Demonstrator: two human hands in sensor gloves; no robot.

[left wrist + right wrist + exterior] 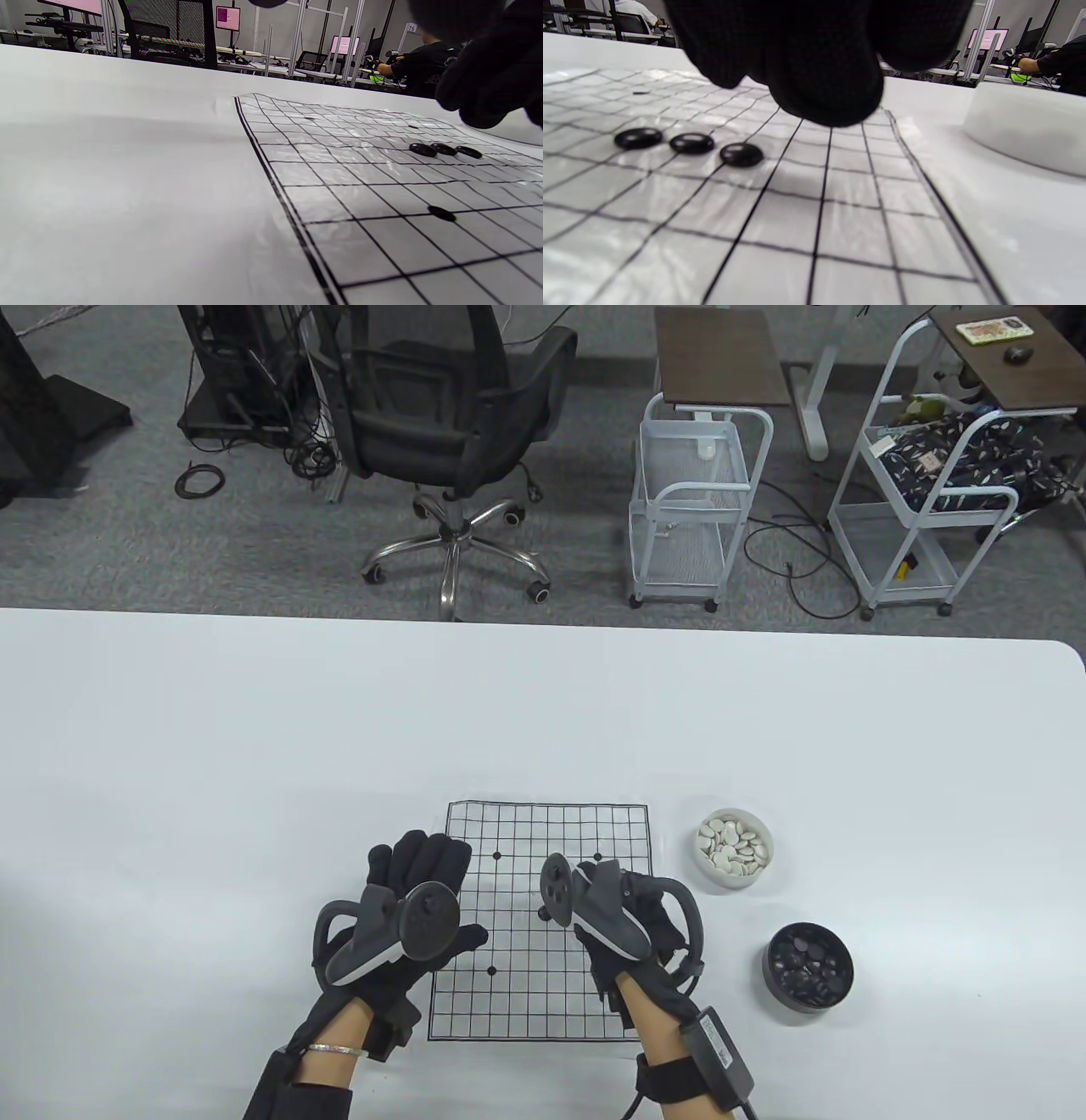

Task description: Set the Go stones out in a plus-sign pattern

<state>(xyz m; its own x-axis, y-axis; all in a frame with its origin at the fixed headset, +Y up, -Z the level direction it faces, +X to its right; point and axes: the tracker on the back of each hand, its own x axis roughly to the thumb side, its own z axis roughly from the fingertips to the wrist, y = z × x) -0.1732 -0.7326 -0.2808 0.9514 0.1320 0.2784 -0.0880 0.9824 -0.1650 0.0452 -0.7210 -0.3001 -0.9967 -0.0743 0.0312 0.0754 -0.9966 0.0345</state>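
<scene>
Three black stones (691,143) lie in a touching-close row on the grid board (594,831), one per crossing, and the right hand (624,920) hovers over the board just right of them, its fingers (823,80) bunched low above the sheet (whether they pinch a stone, I cannot tell). The left hand (407,916) rests at the board's left edge with fingers stretched forward and roughly together, which looks like it steadies the thin sheet. The row looks like the cross-bar of the plus, so the next stones should go on crossings directly far and near of the middle stone. Lower each stone straight onto its crossing without nudging neighbours; more black stones wait in the dark bowl (808,966), near right, beside the white bowl (735,850).
</scene>
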